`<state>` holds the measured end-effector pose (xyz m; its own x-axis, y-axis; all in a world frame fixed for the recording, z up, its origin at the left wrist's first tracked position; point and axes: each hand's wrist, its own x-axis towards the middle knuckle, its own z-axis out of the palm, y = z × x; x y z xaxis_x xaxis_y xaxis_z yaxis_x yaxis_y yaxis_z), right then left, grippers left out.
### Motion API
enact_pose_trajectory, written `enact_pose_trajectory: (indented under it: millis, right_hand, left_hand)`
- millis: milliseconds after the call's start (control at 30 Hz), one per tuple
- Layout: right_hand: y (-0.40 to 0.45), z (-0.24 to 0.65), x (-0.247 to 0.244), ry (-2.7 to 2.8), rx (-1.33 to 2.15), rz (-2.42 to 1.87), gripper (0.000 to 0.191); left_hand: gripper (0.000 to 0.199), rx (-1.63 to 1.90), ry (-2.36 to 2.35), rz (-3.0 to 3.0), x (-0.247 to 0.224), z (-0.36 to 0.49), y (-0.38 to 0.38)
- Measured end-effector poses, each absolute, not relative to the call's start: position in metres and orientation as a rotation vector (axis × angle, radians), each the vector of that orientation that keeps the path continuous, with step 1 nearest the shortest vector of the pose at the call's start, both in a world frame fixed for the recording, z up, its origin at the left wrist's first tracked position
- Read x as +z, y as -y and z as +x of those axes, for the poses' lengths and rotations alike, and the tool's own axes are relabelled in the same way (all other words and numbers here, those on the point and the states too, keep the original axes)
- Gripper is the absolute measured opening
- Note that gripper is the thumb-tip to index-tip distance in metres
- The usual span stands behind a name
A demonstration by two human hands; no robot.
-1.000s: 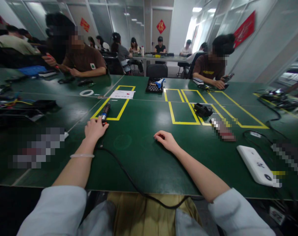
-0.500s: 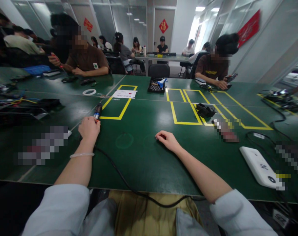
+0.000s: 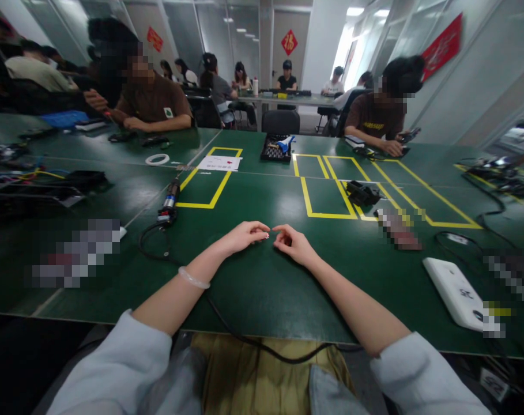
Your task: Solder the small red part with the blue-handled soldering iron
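Over the green table [image 3: 253, 305], both hands are close together near the middle. My left hand [image 3: 244, 236] has its thumb and fingertips close together around a tiny white and red spot, too small to make out. Facing it across a small gap, my right hand [image 3: 294, 245] is loosely curled, its fingertips drawn in; whatever they hold is too small to see. A dark screwdriver-like tool [image 3: 170, 199] with a blue band lies to the left, untouched, with a black cable [image 3: 218, 317] running from beside it to the table's front edge.
A white device [image 3: 452, 291] lies at the right, near cables. Yellow tape outlines [image 3: 331, 216] surround part of a black clamp-like part [image 3: 362, 193]. Farther back are a black tray [image 3: 276, 151], a white sheet [image 3: 221, 163] and a tape roll [image 3: 157, 159]. People sit across the table.
My left hand has let go of the dark tool and moved right, beside my right hand. The tool now lies on the table. My right hand has hardly moved.
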<state>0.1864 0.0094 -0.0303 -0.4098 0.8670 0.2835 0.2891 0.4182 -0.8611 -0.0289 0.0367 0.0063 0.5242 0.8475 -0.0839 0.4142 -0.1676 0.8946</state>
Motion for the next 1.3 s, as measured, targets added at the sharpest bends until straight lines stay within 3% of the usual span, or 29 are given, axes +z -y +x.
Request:
enact_pose_trajectory:
  millis: [267,1167,1300]
  right_hand:
    - [-0.008,0.187,-0.027,1.925,0.966,-0.996,0.017]
    - [-0.011,0.188,-0.032,1.839,1.021,-1.009,0.022]
    - [-0.011,0.188,-0.032,1.860,1.033,-1.002,0.019]
  left_hand:
    - [0.037,0.584,-1.006,1.604,-0.002,-0.017,-0.027]
    - [0.016,0.797,-1.018,1.915,-0.006,-0.010,-0.014]
    - [0.021,0.812,-1.011,1.971,-0.006,-0.010,-0.013]
